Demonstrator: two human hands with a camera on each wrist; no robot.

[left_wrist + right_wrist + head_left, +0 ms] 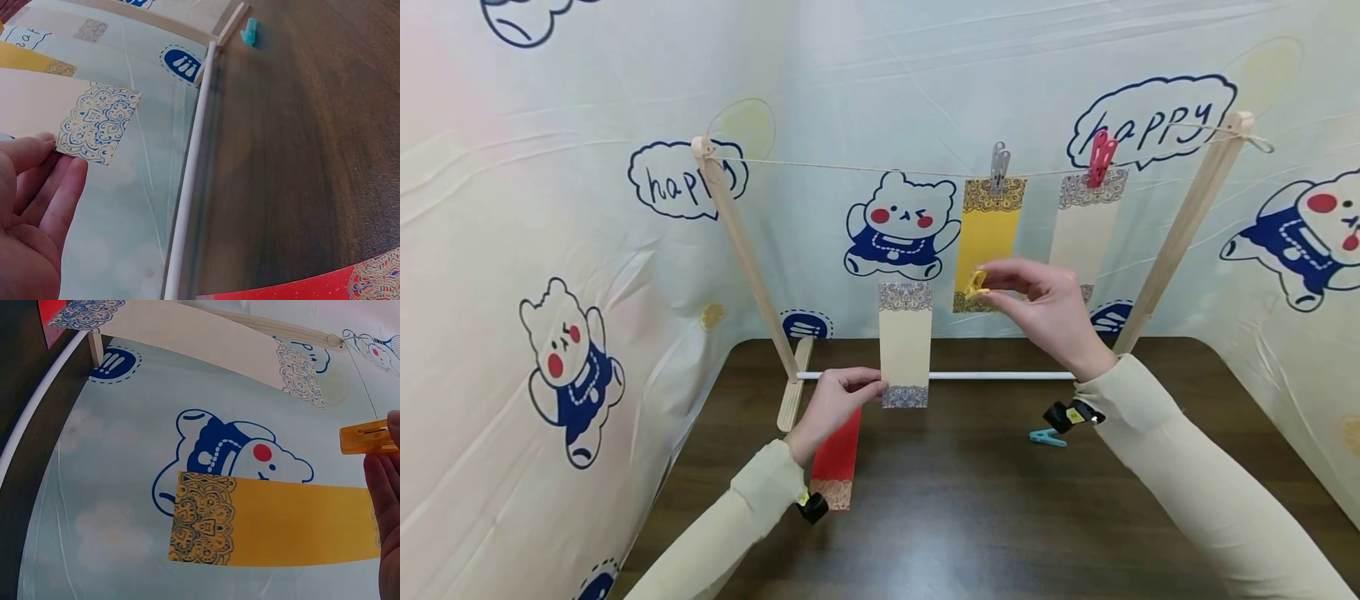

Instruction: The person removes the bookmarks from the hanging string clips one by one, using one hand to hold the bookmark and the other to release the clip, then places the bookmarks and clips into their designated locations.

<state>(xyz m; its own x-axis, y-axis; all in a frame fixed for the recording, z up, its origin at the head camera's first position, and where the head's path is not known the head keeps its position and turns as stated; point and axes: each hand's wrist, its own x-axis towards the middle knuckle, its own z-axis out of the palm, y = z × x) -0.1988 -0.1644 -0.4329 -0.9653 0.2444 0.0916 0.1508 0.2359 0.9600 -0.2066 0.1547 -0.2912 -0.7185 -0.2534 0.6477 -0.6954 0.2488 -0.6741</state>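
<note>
My left hand point(842, 402) pinches the lower left edge of a cream paper strip point(906, 346) with blue patterned ends, holding it upright above the table. In the left wrist view, thumb and fingers grip this strip point(97, 122) beside its patterned end. A yellow clothespin point(976, 284) is pinched between the thumb and fingers of my right hand point(1037, 300), in front of a hanging yellow strip point(988, 233). The right wrist view shows the clothespin point(365, 437) at the right edge. A grey clothespin point(999, 169) holds the yellow strip on the string point(850, 167).
A red clothespin point(1101, 158) holds another cream strip point(1086, 221) on the string. Wooden posts point(745, 250) stand at both sides, joined low by a white rod point(1000, 376). On the table point(955, 517) lie a red strip point(837, 458) and a blue clothespin point(1048, 437).
</note>
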